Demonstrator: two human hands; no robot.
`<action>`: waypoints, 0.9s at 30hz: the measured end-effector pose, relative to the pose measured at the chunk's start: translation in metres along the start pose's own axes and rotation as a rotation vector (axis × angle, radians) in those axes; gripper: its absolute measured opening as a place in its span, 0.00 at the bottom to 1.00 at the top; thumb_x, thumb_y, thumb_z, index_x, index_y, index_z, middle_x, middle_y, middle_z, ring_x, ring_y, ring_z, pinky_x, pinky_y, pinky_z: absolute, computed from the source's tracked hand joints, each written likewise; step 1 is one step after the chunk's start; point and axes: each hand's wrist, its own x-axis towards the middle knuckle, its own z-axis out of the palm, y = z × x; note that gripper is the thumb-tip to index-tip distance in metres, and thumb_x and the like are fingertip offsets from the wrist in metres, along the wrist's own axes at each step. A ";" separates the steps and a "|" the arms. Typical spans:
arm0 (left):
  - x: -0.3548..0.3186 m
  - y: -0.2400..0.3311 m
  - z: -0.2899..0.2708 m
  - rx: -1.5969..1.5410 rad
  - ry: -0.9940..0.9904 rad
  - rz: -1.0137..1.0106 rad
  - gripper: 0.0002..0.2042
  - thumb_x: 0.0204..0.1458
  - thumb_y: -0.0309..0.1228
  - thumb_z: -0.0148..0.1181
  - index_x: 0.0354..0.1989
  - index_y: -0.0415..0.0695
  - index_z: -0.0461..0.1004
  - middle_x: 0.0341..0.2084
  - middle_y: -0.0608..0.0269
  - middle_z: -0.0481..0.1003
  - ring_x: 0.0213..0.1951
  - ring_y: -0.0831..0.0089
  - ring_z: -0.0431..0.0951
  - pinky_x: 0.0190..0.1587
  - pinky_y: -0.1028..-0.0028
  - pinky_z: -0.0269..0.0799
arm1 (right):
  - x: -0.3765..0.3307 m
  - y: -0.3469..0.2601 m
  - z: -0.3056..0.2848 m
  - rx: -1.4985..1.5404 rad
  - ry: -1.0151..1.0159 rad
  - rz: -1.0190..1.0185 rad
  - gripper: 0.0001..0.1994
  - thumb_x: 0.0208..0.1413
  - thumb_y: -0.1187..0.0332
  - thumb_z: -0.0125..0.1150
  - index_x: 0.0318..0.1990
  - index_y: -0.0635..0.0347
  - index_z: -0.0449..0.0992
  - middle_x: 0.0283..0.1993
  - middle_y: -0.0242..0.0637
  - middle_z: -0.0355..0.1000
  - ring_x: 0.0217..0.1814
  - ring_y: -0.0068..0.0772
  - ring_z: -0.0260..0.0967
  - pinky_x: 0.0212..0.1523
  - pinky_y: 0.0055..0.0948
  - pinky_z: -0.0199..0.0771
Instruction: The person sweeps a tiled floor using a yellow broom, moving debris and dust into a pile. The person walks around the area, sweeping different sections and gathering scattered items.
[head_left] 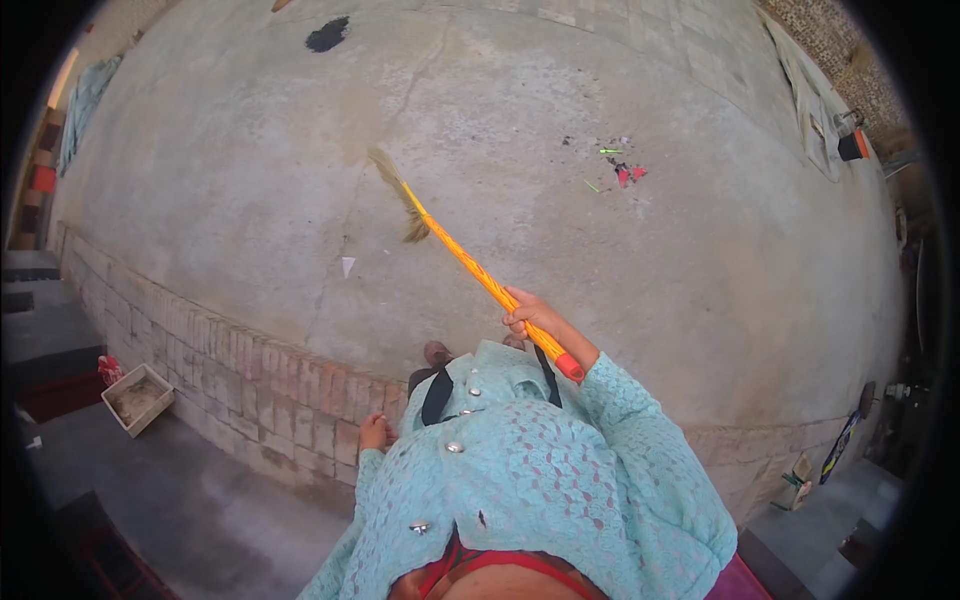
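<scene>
Right hand [534, 315], centre of frame: fingers [515, 319] wrapped around the handle of 1 orange broom [462, 257], its bristles [389, 174] over the floor [230, 150], upper left of centre. Left hand [375, 433], lower centre, beside the blue-green jacket [560, 455]: how far its fingers are open cannot be told.

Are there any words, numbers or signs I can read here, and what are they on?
None can be read.
Orange broom handle: streaky markings, no letters I can make out.
Long dark object at the far right: small coloured marks, too blurred to read.
</scene>
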 end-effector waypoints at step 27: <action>0.027 -0.025 0.004 0.165 -0.109 0.103 0.12 0.43 0.30 0.49 0.37 0.39 0.69 0.17 0.61 0.69 0.17 0.74 0.68 0.20 0.76 0.65 | -0.034 0.046 -0.064 0.163 0.197 0.071 0.33 0.42 0.81 0.46 0.56 0.49 0.41 0.19 0.33 0.58 0.14 0.19 0.55 0.10 0.19 0.57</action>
